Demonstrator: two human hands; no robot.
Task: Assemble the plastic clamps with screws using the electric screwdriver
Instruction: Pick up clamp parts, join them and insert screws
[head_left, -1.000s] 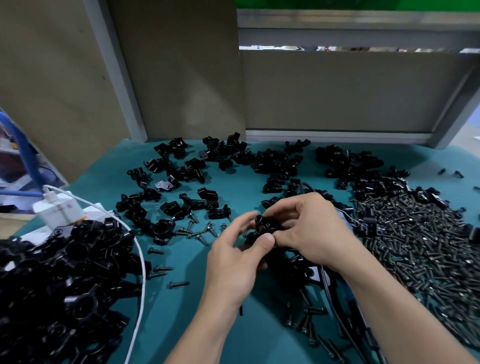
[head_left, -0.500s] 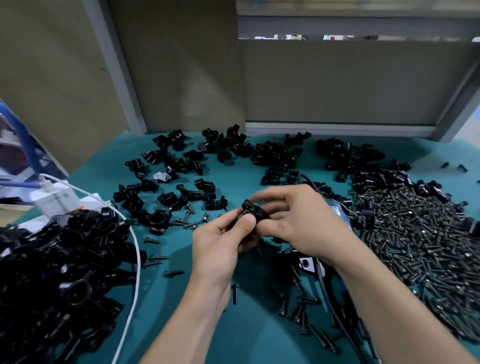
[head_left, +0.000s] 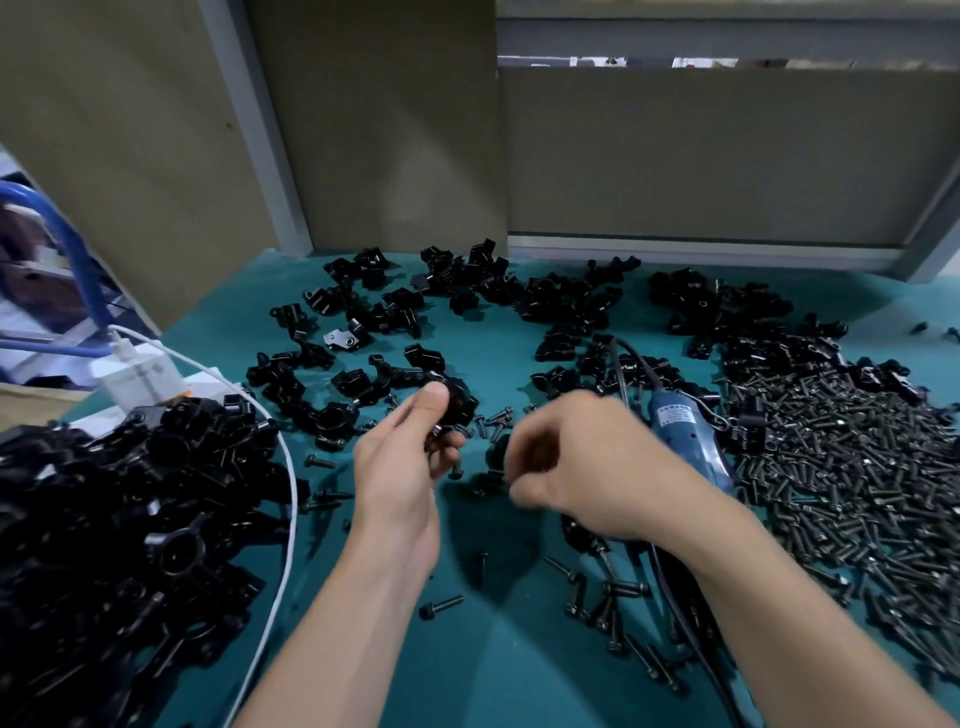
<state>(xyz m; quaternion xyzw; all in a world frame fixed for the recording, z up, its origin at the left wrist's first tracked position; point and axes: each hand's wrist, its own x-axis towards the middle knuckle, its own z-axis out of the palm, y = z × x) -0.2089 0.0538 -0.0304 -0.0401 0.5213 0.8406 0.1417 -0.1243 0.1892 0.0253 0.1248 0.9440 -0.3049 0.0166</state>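
While both forearms are reaching in from the bottom edge, left hand (head_left: 405, 467): hovering over the teal table (head_left: 493, 665), thumb up, thumb and curled fingers pinching a black clamp (head_left: 460, 410).
right hand (head_left: 587, 467): hanging just right of the left one, back facing up, fingers curling under; blurred, can't tell if it's holding anything.
black clamp: sitting at the left fingertips, in front of loose clamp parts (head_left: 561, 301).
electric screwdriver (head_left: 683, 428): blue, lying on the table, partly hiding behind the right hand.
screws (head_left: 857, 493): lying heaped at right.
clamp pile (head_left: 130, 545): lying heaped at left.
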